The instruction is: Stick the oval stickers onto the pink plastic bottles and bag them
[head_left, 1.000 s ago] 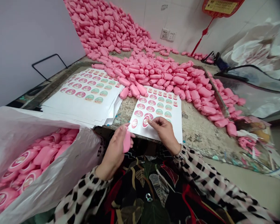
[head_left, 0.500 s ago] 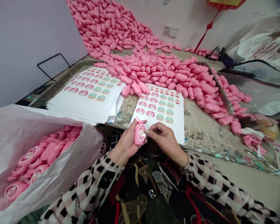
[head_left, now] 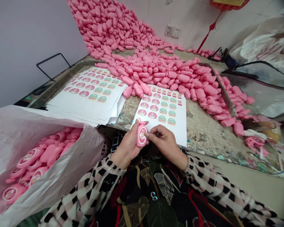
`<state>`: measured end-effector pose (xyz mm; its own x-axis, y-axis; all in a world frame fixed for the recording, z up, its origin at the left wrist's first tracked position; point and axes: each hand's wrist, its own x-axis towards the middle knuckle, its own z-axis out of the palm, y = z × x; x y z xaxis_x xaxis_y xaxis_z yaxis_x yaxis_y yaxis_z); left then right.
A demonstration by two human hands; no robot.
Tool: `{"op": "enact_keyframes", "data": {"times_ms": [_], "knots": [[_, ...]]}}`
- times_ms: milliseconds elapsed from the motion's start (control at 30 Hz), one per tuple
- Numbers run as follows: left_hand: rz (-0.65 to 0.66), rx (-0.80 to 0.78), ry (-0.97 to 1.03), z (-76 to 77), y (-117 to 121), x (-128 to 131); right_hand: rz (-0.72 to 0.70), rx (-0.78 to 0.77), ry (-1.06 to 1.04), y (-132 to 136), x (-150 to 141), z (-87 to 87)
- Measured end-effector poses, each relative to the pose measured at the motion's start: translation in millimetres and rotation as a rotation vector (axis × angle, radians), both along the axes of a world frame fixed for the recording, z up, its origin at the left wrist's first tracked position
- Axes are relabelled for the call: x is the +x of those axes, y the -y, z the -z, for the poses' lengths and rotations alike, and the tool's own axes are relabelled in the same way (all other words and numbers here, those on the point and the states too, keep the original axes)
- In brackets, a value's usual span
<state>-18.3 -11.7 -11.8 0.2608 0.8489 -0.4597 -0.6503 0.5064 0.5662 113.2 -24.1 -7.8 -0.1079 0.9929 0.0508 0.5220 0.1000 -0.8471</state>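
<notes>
A small pink toy bottle [head_left: 141, 138] with an oval label [head_left: 142, 135] on its front stands nearly upright in my left hand [head_left: 129, 145], label towards me. My left fingers wrap round it from behind. The thumb of my right hand [head_left: 167, 142] touches the right edge of the label; its other fingers are curled, and anything between them is hidden. Just beyond my hands lies a white sticker sheet [head_left: 180, 126] with rows of pink and green labels. Another stack of sticker sheets [head_left: 78, 107] lies to the left.
A large heap of pink bottles [head_left: 151, 63] covers the back of the worn table [head_left: 198, 126]. At lower left an open white plastic bag [head_left: 68, 167] holds labelled bottles [head_left: 29, 157]. A metal rail [head_left: 223, 91] runs along the right. Scraps and clear plastic [head_left: 262, 85] lie farther right.
My right hand has shifted slightly left, and its thumb has slid a little on the label. The bottle has turned slightly in my left hand, which keeps its hold.
</notes>
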Motion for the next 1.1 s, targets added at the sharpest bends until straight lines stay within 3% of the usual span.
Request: {"op": "enact_keyframes", "data": {"times_ms": [167,267,333,467,533,633,733,933,1033,1100], "knots": [[-0.028,0.043,-0.074,-0.1,4,-1,-0.071,0.139,0.354,5,1,-15.6],[-0.039,0.075,-0.101,-0.3,5,-2,-0.027,0.175,0.471,4,4,-18.7],[-0.031,0.079,-0.129,0.0,5,-2,0.022,0.079,0.334,0,4,-15.4],[0.004,0.101,-0.207,0.2,8,3,-0.030,-0.318,-0.317,-8,0,-4.9],[0.058,0.131,-0.241,-2.2,10,5,-0.090,-0.444,-0.585,-9,-3,-2.7],[0.181,0.185,-0.249,-9.7,14,5,-0.117,-0.517,-0.777,-9,-2,-4.3],[0.281,0.248,-0.204,-16.2,17,2,-0.088,-0.518,-0.834,-9,1,-6.3],[0.295,0.297,-0.224,-17.5,21,-2,-0.089,-0.379,-0.627,-15,16,1.8],[0.235,0.296,-0.332,-28.0,25,-13,-0.028,-0.216,-0.264,-31,50,3.9],[0.135,0.286,-0.430,-41.3,31,-31,0.129,-0.038,0.094,-48,86,-0.3]]}}
